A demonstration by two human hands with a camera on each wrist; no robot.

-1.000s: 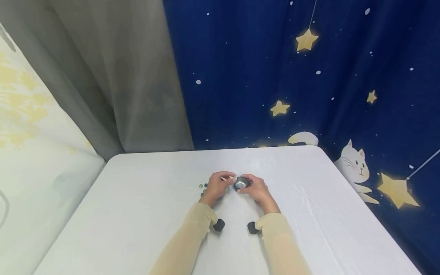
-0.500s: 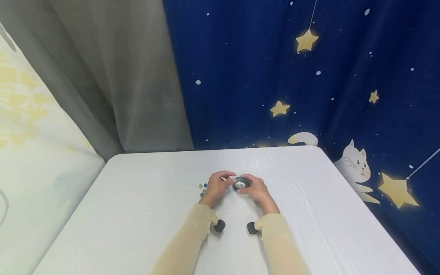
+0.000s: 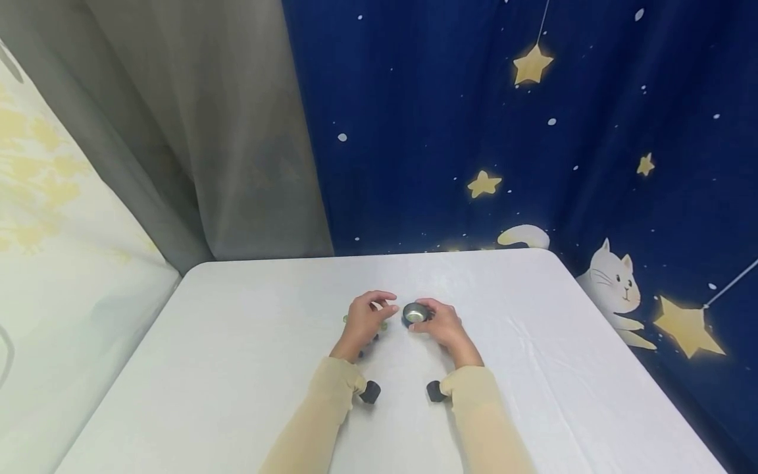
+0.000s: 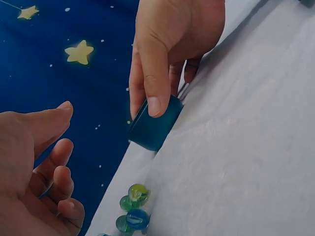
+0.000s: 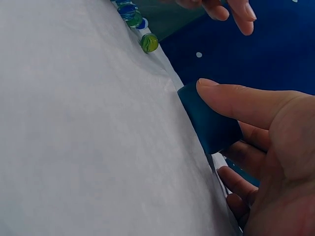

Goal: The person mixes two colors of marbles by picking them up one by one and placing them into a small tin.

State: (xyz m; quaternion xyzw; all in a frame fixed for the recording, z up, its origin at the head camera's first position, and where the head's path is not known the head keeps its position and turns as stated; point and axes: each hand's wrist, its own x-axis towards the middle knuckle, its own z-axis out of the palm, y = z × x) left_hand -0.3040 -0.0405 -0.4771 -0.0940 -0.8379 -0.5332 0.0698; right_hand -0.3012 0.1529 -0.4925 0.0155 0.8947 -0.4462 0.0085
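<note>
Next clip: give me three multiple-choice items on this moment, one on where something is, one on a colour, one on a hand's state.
1. Where do the marbles lie?
A. inside the cup
B. on the table beside the left hand
C. in the right hand

2. What colour is the cup's outside?
A. dark blue
B. red
C. yellow

3. What is the right hand doing?
A. lying flat on the table
B. pinching a marble
C. holding the cup

Key: 1 B, they sit on the table by the left hand; 2 A, both wrist views show a dark blue wall; 3 C, thumb and fingers grip the cup's sides.
</note>
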